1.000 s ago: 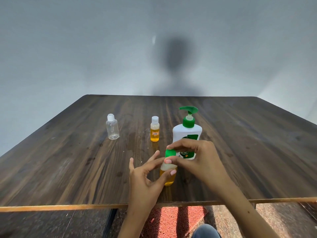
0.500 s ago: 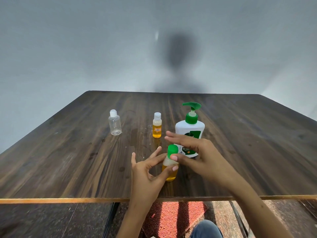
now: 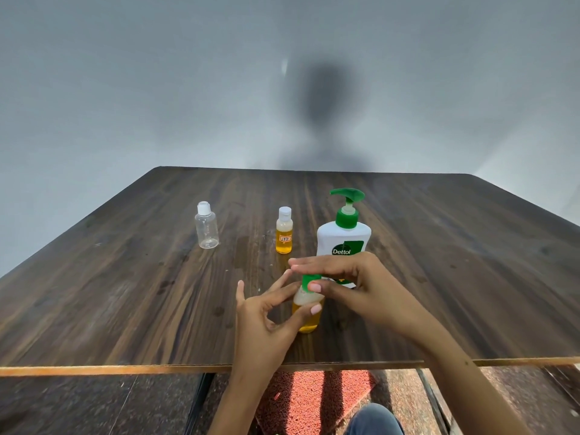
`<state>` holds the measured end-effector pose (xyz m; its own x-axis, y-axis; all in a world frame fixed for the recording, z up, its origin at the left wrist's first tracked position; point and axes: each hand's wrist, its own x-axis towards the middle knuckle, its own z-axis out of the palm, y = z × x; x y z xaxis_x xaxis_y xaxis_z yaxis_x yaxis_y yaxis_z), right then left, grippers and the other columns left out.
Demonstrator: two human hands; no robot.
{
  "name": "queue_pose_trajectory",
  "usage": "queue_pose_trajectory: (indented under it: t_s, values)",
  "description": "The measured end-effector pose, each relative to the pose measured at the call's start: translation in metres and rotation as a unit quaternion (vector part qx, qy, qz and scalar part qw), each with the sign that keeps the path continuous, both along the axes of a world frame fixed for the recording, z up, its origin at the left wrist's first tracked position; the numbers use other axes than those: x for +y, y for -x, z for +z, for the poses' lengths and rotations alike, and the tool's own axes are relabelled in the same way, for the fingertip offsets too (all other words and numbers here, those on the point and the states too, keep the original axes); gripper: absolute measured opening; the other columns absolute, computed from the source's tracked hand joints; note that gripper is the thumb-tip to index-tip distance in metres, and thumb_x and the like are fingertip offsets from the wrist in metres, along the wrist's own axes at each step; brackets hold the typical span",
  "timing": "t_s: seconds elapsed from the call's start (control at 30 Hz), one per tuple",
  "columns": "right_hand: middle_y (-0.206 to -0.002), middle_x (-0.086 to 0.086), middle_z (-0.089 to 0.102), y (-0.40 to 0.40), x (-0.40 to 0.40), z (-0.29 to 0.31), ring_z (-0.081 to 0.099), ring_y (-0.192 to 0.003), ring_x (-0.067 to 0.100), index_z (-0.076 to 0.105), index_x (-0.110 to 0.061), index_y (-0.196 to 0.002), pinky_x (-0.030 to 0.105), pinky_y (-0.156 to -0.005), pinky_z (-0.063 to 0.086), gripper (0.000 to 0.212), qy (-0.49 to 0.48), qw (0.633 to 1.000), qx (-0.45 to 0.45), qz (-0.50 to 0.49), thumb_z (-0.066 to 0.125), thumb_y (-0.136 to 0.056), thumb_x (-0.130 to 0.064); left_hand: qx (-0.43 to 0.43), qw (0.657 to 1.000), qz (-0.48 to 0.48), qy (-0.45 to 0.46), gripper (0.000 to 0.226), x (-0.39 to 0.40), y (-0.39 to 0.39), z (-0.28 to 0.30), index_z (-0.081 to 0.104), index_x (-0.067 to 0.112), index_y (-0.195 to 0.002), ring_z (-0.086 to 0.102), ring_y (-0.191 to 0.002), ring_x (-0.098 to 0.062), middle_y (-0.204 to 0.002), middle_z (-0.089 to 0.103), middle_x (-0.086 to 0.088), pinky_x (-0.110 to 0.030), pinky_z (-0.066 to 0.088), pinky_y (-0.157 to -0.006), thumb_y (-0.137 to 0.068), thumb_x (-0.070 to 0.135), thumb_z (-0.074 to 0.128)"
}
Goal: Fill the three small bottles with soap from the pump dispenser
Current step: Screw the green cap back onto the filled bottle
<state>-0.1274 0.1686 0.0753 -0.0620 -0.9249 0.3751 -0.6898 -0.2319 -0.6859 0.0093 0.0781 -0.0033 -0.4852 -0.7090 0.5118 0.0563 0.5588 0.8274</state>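
A small bottle (image 3: 308,315) with orange soap and a green cap (image 3: 309,280) stands near the table's front edge. My left hand (image 3: 270,321) pinches its body between thumb and forefinger. My right hand (image 3: 354,284) pinches the green cap from above. Just behind stands the white pump dispenser (image 3: 343,237) with a green pump head. Left of it is a second small bottle (image 3: 284,230), white-capped and holding orange soap. Farther left stands a clear, empty small bottle (image 3: 206,226) with a white cap.
The dark wooden table (image 3: 125,293) has a light front edge and a grey wall behind it. Below the edge lie a red mat (image 3: 310,400) on a stone floor and my knee (image 3: 373,422).
My right hand's fingers have turned on the green cap, now stretching farther left across it. My left hand keeps hold of the bottle. The other bottles stand as before.
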Motion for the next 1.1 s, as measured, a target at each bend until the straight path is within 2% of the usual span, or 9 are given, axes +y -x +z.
queue_pose_trajectory:
  t_s: [0.23, 0.37, 0.5, 0.63, 0.73, 0.83, 0.9, 1.0, 1.1]
  values:
    - [-0.108, -0.007, 0.070, 0.006, -0.001, -0.006, 0.059, -0.110, 0.001, 0.071, -0.012, -0.109, 0.013, -0.090, 0.044, 0.027, 0.019, 0.997, -0.070, 0.000, 0.068, -0.083, -0.005, -0.003, 0.999, 0.037, -0.002, 0.045, -0.005, 0.004, -0.013, 0.058, 0.064, -0.107, 0.045, -0.135, -0.012, -0.113, 0.054, 0.046, -0.006, -0.014, -0.110, -0.064, 0.069, 0.067]
    - [-0.105, -0.007, 0.071, 0.004, -0.003, -0.012, 0.061, -0.108, 0.004, 0.071, -0.011, -0.107, 0.021, -0.104, 0.037, 0.027, 0.045, 0.996, -0.074, 0.000, 0.070, -0.081, -0.004, 0.003, 0.999, 0.044, 0.005, 0.045, -0.009, 0.006, -0.021, 0.060, 0.062, -0.107, 0.045, -0.136, -0.017, -0.117, 0.057, 0.040, -0.007, -0.013, -0.110, -0.064, 0.071, 0.067]
    - [-0.105, -0.012, 0.070, 0.002, -0.002, -0.019, 0.061, -0.108, 0.002, 0.072, -0.015, -0.105, 0.017, -0.106, 0.032, 0.026, 0.072, 0.994, -0.079, -0.018, 0.071, -0.080, -0.007, 0.004, 0.998, 0.063, 0.009, 0.041, -0.007, 0.009, -0.024, 0.068, 0.053, -0.102, 0.042, -0.137, -0.030, -0.117, 0.063, 0.031, 0.002, -0.009, -0.105, -0.064, 0.070, 0.067]
    - [-0.105, -0.016, 0.070, -0.005, -0.004, -0.031, 0.060, -0.108, -0.001, 0.073, -0.019, -0.104, 0.015, -0.102, 0.036, 0.025, 0.114, 0.986, -0.102, -0.064, 0.071, -0.079, -0.014, 0.012, 0.997, 0.070, 0.019, 0.047, -0.002, 0.008, -0.021, 0.070, 0.043, -0.106, 0.052, -0.129, -0.021, -0.109, 0.066, 0.030, -0.009, -0.006, -0.114, -0.066, 0.067, 0.069]
    - [-0.117, -0.011, 0.066, -0.009, -0.006, -0.042, 0.057, -0.115, 0.005, 0.070, -0.016, -0.111, 0.021, -0.098, 0.043, 0.026, 0.163, 0.982, -0.073, -0.068, 0.066, -0.086, -0.016, 0.014, 0.997, 0.073, 0.003, 0.039, 0.007, 0.006, -0.010, 0.070, 0.041, -0.101, 0.066, -0.103, -0.002, -0.093, 0.071, 0.028, -0.027, 0.011, -0.120, -0.067, 0.054, 0.080]
    - [-0.129, -0.006, 0.059, -0.010, -0.005, -0.047, 0.054, -0.120, 0.007, 0.061, -0.014, -0.124, 0.028, -0.093, 0.050, 0.034, 0.219, 0.971, -0.038, -0.090, 0.057, -0.092, -0.025, 0.021, 0.997, 0.067, 0.011, 0.032, 0.011, 0.001, 0.000, 0.074, 0.032, -0.095, 0.068, -0.083, 0.005, -0.089, 0.072, 0.027, -0.034, 0.041, -0.104, -0.065, 0.034, 0.084]
    - [-0.129, -0.005, 0.057, -0.009, -0.006, -0.047, 0.053, -0.121, 0.005, 0.058, -0.012, -0.125, 0.024, -0.097, 0.047, 0.037, 0.272, 0.953, 0.022, -0.133, 0.052, -0.094, -0.031, 0.031, 0.997, 0.076, -0.010, 0.035, 0.002, -0.005, 0.005, 0.076, 0.025, -0.096, 0.069, -0.082, 0.003, -0.088, 0.074, 0.019, -0.026, 0.056, -0.083, -0.063, 0.024, 0.088]
    - [-0.127, -0.008, 0.056, -0.008, -0.010, -0.052, 0.052, -0.121, 0.003, 0.058, -0.016, -0.122, 0.023, -0.098, 0.045, 0.034, 0.308, 0.932, 0.078, -0.174, 0.048, -0.097, -0.036, 0.018, 0.991, 0.129, -0.009, 0.034, -0.027, -0.010, 0.011, 0.072, 0.029, -0.093, 0.069, -0.082, 0.003, -0.087, 0.074, 0.014, -0.016, 0.055, -0.075, -0.065, 0.019, 0.088]
    - [-0.128, -0.009, 0.057, -0.008, -0.015, -0.060, 0.052, -0.121, 0.002, 0.059, -0.020, -0.121, 0.024, -0.098, 0.045, 0.032, 0.299, 0.932, 0.102, -0.179, 0.047, -0.097, -0.038, -0.040, 0.984, 0.172, 0.001, 0.033, -0.066, -0.004, 0.018, 0.069, 0.027, -0.093, 0.066, -0.077, 0.002, -0.087, 0.072, 0.011, -0.021, 0.056, -0.072, -0.066, 0.020, 0.088]
